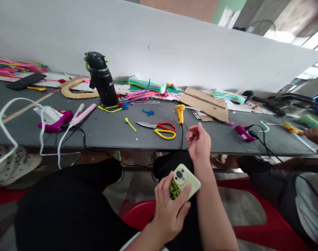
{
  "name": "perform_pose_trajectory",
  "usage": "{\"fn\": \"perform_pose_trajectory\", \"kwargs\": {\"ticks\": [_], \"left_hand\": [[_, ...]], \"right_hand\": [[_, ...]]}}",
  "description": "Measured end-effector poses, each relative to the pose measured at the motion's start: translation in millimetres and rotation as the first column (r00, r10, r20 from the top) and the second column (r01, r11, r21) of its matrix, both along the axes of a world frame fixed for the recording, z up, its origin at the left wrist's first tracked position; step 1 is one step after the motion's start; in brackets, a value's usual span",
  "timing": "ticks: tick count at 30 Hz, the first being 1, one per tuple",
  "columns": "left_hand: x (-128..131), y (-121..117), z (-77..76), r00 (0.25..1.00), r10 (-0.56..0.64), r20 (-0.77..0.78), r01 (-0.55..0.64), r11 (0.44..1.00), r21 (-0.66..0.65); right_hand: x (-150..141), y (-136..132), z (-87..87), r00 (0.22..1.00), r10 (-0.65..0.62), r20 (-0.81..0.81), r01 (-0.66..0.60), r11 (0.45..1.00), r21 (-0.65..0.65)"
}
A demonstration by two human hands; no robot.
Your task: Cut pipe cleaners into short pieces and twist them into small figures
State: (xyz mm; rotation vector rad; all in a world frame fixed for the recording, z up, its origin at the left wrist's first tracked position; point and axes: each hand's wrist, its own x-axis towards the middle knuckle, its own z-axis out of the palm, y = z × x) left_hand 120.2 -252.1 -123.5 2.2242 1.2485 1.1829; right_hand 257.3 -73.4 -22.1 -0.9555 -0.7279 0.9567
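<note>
My left hand (170, 205) grips a pale smartphone (191, 183) over my lap, its round camera block and black-and-green sticker facing up. Close by, my right hand (199, 141) hovers at the table's front edge with its fingers loosely curled in; I see nothing in it. Just beyond that hand a yellow glue gun (180, 113) sits on the grey table (117, 134), its cord running off the front edge. Left of the glue gun lie scissors (160, 129) with one red and one yellow handle. A short yellow pipe-cleaner piece (130, 124) and a blue twisted one (148, 112) rest nearby.
A black bottle (103, 82) stands at the back left. Purple power strips (56, 122) with cords lie to the left and right. Pipe-cleaner bundles (147, 84) and cardboard (204, 104) line the white partition (159, 45). A person's hand (316, 134) is at far right.
</note>
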Motion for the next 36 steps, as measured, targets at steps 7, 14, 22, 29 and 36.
{"fn": "perform_pose_trajectory", "kwargs": {"ticks": [7,14,22,29,36], "left_hand": [[1,37,9.7,0.968,0.162,0.191,-0.081,0.924,-0.374],[-36,23,15.6,0.487,0.480,0.730,0.338,0.667,-0.664],[-80,31,80.4,-0.070,0.534,0.843,0.791,0.545,-0.279],[-92,31,95.2,-0.091,0.500,0.861,0.789,0.564,-0.243],[-104,40,124.5,-0.040,0.573,0.819,0.782,0.528,-0.331]], "right_hand": [[3,1,1.9,0.993,0.030,-0.115,-0.029,1.000,0.011],[5,0,-0.2,0.991,0.028,-0.132,-0.029,1.000,-0.007],[-2,-30,-10.4,0.877,0.135,0.461,-0.102,0.990,-0.097],[17,-104,-40.3,0.309,0.223,0.924,-0.195,0.966,-0.168],[30,-171,-90.4,0.456,0.223,0.861,0.069,0.956,-0.284]]}}
